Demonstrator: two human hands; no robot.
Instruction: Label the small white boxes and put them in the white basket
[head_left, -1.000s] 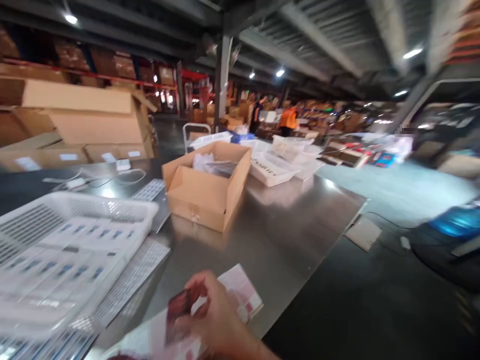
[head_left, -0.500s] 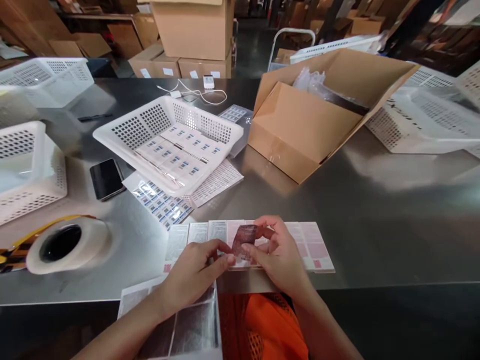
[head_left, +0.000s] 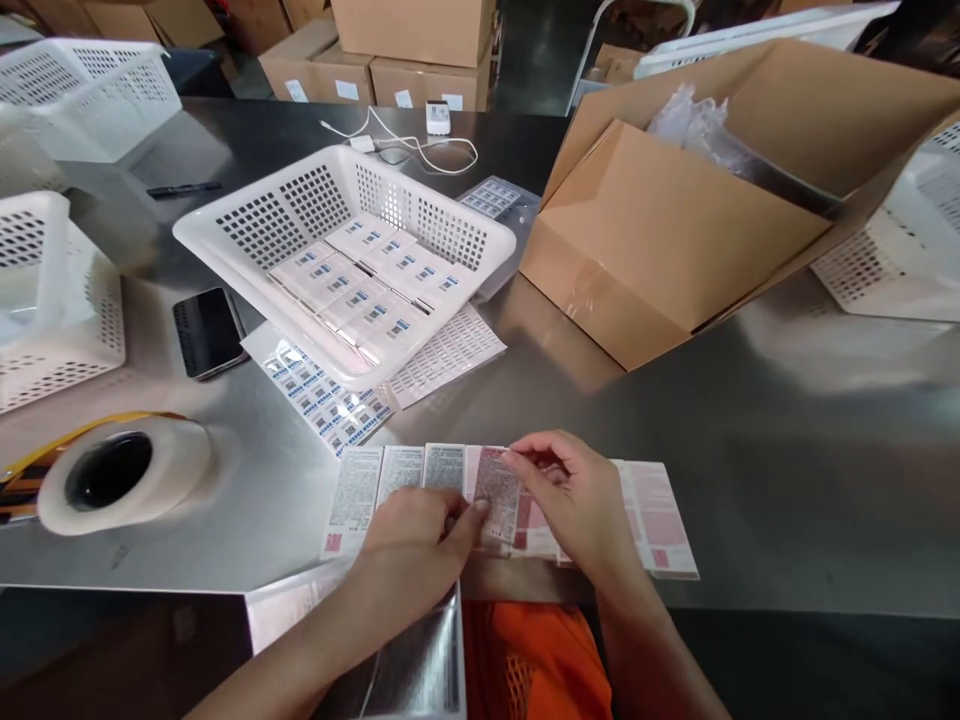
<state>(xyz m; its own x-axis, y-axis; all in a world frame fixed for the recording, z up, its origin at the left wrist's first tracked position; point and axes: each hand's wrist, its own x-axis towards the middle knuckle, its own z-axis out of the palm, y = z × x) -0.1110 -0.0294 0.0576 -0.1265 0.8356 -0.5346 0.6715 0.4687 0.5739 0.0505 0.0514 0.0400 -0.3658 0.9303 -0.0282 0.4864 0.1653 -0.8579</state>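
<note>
A clear sticker with dense dark print lies almost flat over one pink-and-white card in a row along the table's near edge. My right hand pinches its upper right corner between thumb and forefinger. At its left edge, the thumb and curled fingers of my left hand hold it down. Cards to the left, such as the leftmost card, bear the same dark print. On the right, the end card shows plain pink without that print. Some middle cards are partly hidden by my hands.
Beyond the row sits a white perforated basket holding several small labelled packs, with sticker sheets under it. A cardboard box stands to the right. A phone and a tape roll lie left. Printed sheets overhang the near edge.
The sticker, curled and lifted between my fingers before, now lies flatter on the card. My right hand has shifted to its upper corner, and my left thumb has moved onto its left edge.
</note>
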